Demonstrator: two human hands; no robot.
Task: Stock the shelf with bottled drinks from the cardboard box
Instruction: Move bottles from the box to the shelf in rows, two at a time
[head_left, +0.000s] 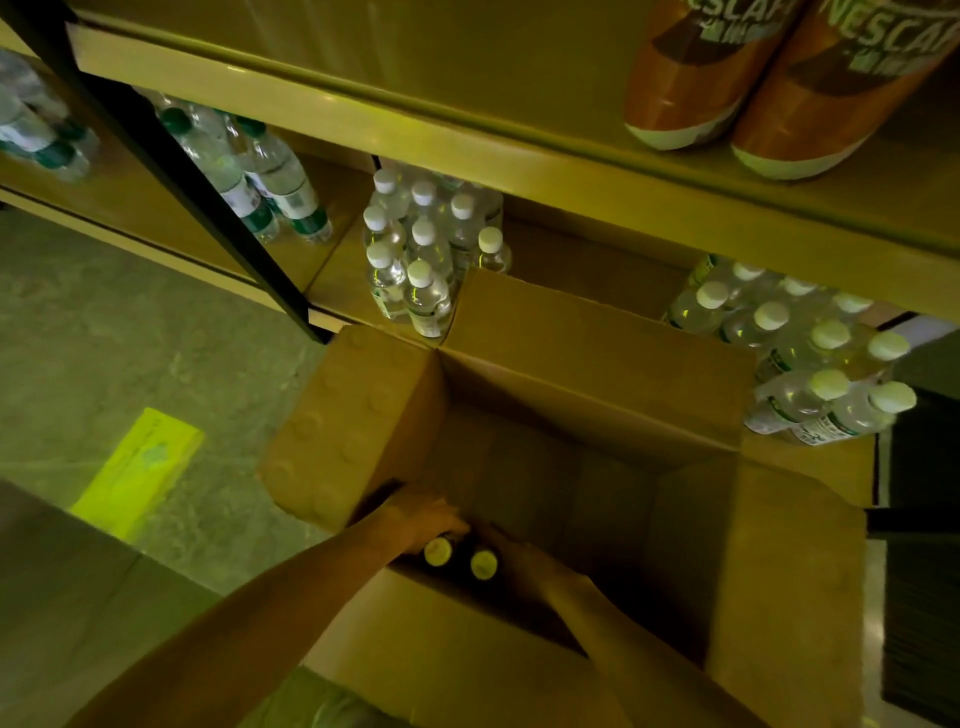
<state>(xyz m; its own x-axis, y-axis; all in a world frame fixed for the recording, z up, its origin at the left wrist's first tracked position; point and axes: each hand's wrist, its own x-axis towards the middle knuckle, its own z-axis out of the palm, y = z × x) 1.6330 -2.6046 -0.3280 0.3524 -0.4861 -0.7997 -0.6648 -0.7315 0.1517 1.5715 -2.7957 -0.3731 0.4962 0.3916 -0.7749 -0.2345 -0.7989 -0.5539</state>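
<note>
Grips yellow-capped bottle (439, 552) in cardboard box (597, 364) with curled left hand (423, 519); probably rests right hand (522, 558) on second bottle (484, 565); cannot tell fingers.

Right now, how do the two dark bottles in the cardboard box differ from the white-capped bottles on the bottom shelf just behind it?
The dark bottles have yellow caps; the white-capped bottles are clear. The dark bottles are a pair down in the cardboard box; the white-capped bottles are a larger cluster on the shelf. Both sets stand upright and capped.
</note>
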